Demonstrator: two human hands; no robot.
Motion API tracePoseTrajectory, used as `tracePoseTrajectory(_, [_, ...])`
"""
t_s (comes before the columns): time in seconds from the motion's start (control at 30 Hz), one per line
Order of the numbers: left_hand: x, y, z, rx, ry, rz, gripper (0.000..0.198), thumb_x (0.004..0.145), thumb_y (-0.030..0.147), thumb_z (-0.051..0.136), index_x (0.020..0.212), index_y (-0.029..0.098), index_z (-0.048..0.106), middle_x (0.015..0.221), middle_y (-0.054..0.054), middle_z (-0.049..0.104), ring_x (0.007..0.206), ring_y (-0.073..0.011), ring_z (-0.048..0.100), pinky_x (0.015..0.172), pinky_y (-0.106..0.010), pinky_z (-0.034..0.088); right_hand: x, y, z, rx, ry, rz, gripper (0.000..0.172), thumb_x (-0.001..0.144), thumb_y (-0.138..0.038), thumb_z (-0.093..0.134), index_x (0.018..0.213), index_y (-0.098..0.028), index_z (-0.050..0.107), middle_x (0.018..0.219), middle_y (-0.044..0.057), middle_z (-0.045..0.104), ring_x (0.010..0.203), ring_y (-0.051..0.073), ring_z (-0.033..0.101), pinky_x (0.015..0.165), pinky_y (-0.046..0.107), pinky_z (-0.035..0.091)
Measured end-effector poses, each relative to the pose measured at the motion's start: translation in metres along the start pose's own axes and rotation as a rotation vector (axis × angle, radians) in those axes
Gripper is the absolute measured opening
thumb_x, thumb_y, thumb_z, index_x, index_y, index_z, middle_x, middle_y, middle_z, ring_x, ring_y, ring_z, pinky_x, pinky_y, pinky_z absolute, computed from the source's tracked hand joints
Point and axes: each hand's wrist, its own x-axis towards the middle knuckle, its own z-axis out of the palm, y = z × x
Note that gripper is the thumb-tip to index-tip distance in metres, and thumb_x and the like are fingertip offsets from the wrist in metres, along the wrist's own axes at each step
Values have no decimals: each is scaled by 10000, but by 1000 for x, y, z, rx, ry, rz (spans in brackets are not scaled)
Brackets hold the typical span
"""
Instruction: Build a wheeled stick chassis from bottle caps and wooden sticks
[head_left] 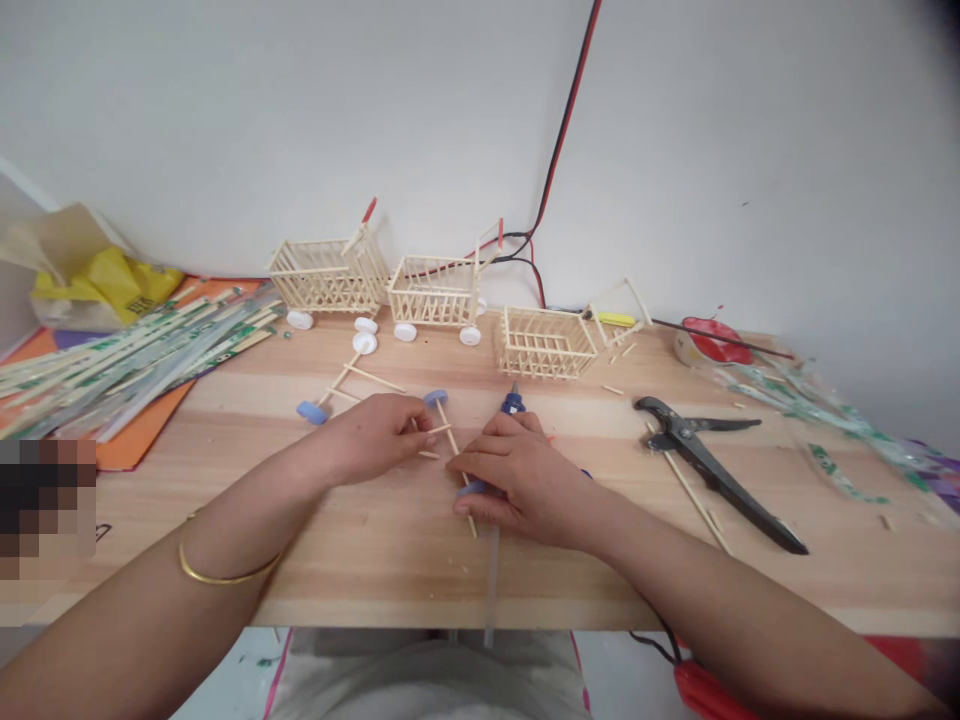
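My left hand (382, 437) is closed in a pinch on thin wooden sticks (441, 429) that reach the axle. My right hand (517, 470) has its thumb and fingers closed around the near end of a stick axle (454, 440). One blue round wheel (435, 398) sits at the axle's far end; another blue wheel (477, 488) shows between my right fingers. Beneath that hand lies a blue glue gun (513, 402), nozzle pointing away, mostly covered. A clear glue stick (492, 585) extends toward the table's front edge. Left of my hands rests another stick frame (335, 384) with wheels.
Two wheeled stick carts (330, 275) (435, 290) and a wheelless basket (547, 345) stand along the wall. Black pliers (712, 465) lie right, with a red-and-white bowl (712, 342) behind. Wrapped chopsticks (165, 350) pile up left. A cable (568, 120) runs down the wall.
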Motion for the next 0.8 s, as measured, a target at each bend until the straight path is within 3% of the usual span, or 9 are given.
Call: tracePoseTrajectory(0.8, [-1, 3, -2, 18, 7, -20, 202, 799, 340, 495, 715, 178, 582, 612, 33, 513, 567, -112, 448, 559, -232, 314, 0, 0, 1, 0, 10, -9, 315, 865, -465, 561, 1028, -210, 648, 937, 45, 690, 901, 207, 484, 792, 350, 262])
